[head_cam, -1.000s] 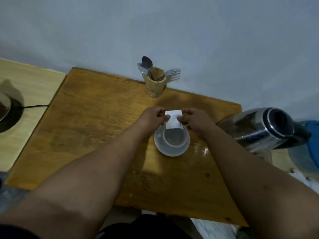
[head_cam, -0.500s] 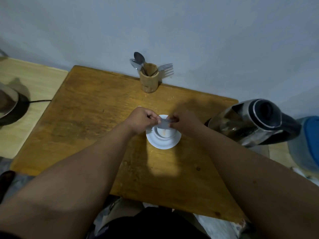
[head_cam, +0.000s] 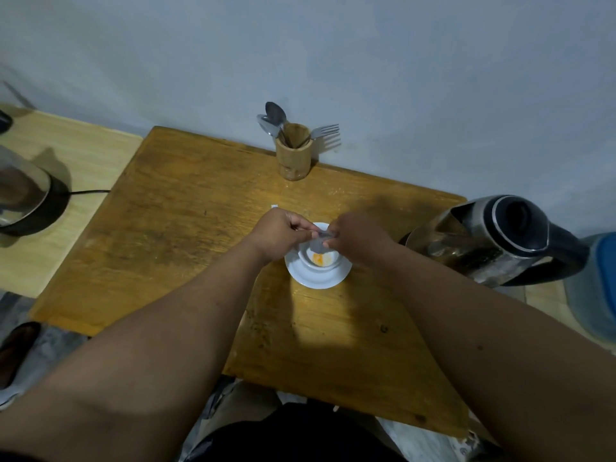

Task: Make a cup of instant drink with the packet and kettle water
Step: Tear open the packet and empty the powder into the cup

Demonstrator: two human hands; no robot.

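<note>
Head view shows us tipping the packet (head_cam: 319,241), pinched in the grip of both left hand (head_cam: 278,232) and right hand (head_cam: 358,237), over the cup (head_cam: 321,259), where orange powder now lies, so kettle (head_cam: 493,240) water likely comes next.

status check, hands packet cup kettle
Left hand and right hand both pinching packet over cup. Orange powder in cup. Kettle untouched, right. Nothing in the way.
</note>
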